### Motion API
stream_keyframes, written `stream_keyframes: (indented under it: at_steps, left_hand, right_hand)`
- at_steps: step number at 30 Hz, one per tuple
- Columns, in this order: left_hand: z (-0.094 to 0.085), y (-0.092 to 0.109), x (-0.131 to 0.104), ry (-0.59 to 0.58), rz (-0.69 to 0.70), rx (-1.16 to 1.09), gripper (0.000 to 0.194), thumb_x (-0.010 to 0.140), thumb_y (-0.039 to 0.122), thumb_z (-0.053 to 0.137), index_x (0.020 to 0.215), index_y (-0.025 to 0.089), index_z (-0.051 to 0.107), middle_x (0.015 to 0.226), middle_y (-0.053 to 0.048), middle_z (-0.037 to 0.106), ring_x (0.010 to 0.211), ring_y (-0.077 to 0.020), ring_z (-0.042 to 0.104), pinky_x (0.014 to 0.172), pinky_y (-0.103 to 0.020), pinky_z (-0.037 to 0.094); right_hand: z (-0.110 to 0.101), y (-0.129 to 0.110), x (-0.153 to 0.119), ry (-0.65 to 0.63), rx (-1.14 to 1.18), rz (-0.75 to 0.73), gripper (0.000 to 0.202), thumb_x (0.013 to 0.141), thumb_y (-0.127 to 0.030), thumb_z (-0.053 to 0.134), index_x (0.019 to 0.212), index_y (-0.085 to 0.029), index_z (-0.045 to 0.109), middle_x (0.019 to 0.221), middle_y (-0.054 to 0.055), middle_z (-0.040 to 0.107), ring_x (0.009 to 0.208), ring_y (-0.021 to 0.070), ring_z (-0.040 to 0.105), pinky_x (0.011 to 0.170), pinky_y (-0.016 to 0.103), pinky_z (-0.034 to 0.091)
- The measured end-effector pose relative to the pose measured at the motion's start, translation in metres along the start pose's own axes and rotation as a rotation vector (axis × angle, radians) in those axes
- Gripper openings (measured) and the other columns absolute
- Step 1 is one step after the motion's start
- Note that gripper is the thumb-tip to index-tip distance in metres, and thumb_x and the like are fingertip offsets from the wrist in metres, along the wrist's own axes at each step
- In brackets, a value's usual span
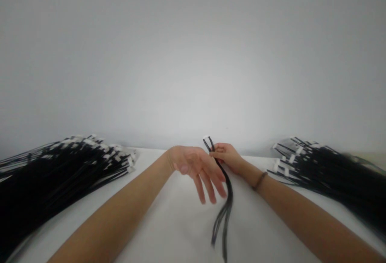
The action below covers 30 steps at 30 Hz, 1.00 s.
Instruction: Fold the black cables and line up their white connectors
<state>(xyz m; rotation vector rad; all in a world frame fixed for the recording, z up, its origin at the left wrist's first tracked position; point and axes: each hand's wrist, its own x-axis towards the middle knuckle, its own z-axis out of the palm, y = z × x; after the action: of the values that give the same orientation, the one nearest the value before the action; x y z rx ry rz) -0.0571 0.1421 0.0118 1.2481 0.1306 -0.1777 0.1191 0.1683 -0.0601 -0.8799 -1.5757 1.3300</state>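
Observation:
Between the thumb and fingers of my right hand point(226, 156) is the upper part of a black cable bundle point(229, 190). At its top the strands part into a narrow V, with a small white connector point(206, 137) at the tip. Lower down, the bundle curves over the white table and splits into loose tails. My left hand point(199, 164) hovers just left of the cables with its fingers spread and pointing down, gripping nothing. Its fingertips come close to the bundle; whether they touch it I cannot tell.
A large heap of black cables with white connectors point(60, 174) lies on the left. Another such heap of cables point(334, 178) is on the right, beside my right forearm. Behind the white table point(169, 222) rises a plain pale wall point(193, 62).

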Motion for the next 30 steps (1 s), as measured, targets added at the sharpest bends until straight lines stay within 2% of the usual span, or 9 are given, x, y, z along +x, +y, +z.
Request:
stream_keyframes:
  at_steps: [1,2,5,8,10,12,16,22,30]
  left_hand:
    - [-0.002,-0.002,0.000,0.065,-0.011,0.035,0.057,0.042,0.033,0.073,0.092,0.009,0.058,0.096,-0.017,0.057,0.087,-0.0306,0.053,0.069,-0.041,0.042]
    - [-0.007,-0.007,0.000,0.186,0.015,0.056,0.045,0.049,0.034,0.070,0.084,0.008,0.059,0.088,-0.015,0.059,0.081,-0.0264,0.055,0.065,-0.037,0.043]
    - [-0.032,-0.028,0.000,0.656,0.117,-0.004,0.023,0.063,0.031,0.061,0.069,0.010,0.056,0.066,-0.006,0.058,0.056,-0.0103,0.053,0.050,-0.021,0.040]
    - [-0.053,-0.045,0.006,0.993,0.377,-0.058,0.022,0.063,0.031,0.062,0.074,0.013,0.055,0.067,-0.002,0.055,0.056,-0.0068,0.050,0.051,-0.019,0.038]
    - [-0.058,-0.050,0.013,1.102,0.496,0.008,0.025,0.062,0.034,0.062,0.075,0.013,0.055,0.068,-0.002,0.054,0.059,-0.0070,0.050,0.052,-0.019,0.038]
    - [-0.059,-0.052,0.020,1.142,0.510,0.089,0.027,0.061,0.035,0.063,0.074,0.012,0.056,0.067,-0.002,0.053,0.057,-0.0064,0.048,0.052,-0.018,0.036]
    - [-0.058,-0.052,0.024,1.121,0.462,0.172,0.031,0.060,0.036,0.063,0.077,0.010,0.058,0.065,-0.002,0.052,0.055,-0.0058,0.044,0.053,-0.020,0.035]
    - [-0.059,-0.052,0.023,1.066,0.427,0.210,0.029,0.062,0.036,0.061,0.077,0.010,0.059,0.060,0.000,0.049,0.052,-0.0056,0.042,0.052,-0.020,0.033]
    - [-0.055,-0.049,0.022,1.016,0.409,0.267,0.029,0.066,0.036,0.058,0.080,0.010,0.060,0.058,0.000,0.047,0.051,-0.0056,0.040,0.048,-0.020,0.029]
  right_hand:
    - [-0.001,-0.001,0.000,-0.009,0.009,-0.006,0.023,0.056,-0.027,0.065,0.071,-0.013,0.054,0.053,-0.004,0.050,0.040,0.0032,0.035,0.038,0.017,0.023]
    - [-0.002,-0.001,-0.001,-0.015,0.017,-0.013,0.023,0.055,-0.026,0.065,0.070,-0.013,0.054,0.052,-0.005,0.049,0.040,0.0030,0.035,0.038,0.017,0.022]
    - [-0.003,-0.001,-0.002,-0.022,0.031,-0.019,0.024,0.055,-0.027,0.066,0.071,-0.013,0.054,0.052,-0.005,0.047,0.042,0.0030,0.035,0.039,0.017,0.023]
    - [-0.004,0.000,-0.002,-0.059,0.009,0.015,0.028,0.053,-0.028,0.067,0.073,-0.013,0.055,0.056,-0.003,0.050,0.044,0.0042,0.039,0.041,0.018,0.026]
    - [-0.004,0.000,-0.001,-0.079,-0.003,0.028,0.030,0.052,-0.028,0.068,0.074,-0.012,0.056,0.058,-0.002,0.051,0.045,0.0046,0.040,0.041,0.018,0.027]
    - [-0.005,0.001,0.001,-0.072,0.034,0.020,0.027,0.055,-0.031,0.066,0.072,-0.012,0.057,0.056,-0.002,0.050,0.044,0.0042,0.038,0.041,0.018,0.025]
    - [-0.006,0.002,0.004,-0.015,0.211,0.013,0.024,0.065,-0.035,0.056,0.065,-0.011,0.058,0.053,-0.002,0.048,0.042,0.0034,0.034,0.042,0.019,0.024]
    - [-0.004,0.002,0.005,0.007,0.155,0.024,0.022,0.063,-0.032,0.058,0.057,-0.011,0.056,0.041,-0.005,0.038,0.039,0.0037,0.029,0.040,0.020,0.018]
    - [-0.003,-0.001,0.004,0.008,0.159,0.017,0.022,0.063,-0.031,0.057,0.054,-0.011,0.053,0.043,-0.005,0.038,0.041,0.0047,0.030,0.042,0.021,0.018]
